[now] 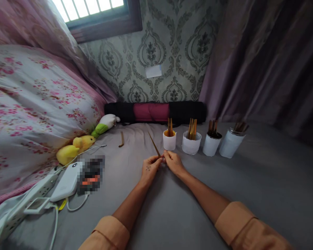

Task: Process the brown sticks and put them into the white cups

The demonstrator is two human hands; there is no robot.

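Observation:
My left hand (150,168) is closed in a pinch around the lower part of a thin brown chopstick (153,143), which slants up and away to the left. My right hand (174,162) meets it fingertip to fingertip, pinching at the chopstick's near end; the exact contact is hidden by the fingers. Just beyond my right hand stands a white-wrapped cup (169,143) with a yellow inside and several sticks in it. Left of the hands, a few more brown sticks (121,139) lie on the grey sheet (135,139).
Right of the first cup stand a wider white cup (191,146), a dark-rimmed cup (211,146) and a tilted tall cup (231,143), all holding sticks. A black-and-maroon roll (151,112) lies along the wall. Leftward are plush toys (67,154), a power bank (67,182) and a power strip (26,201).

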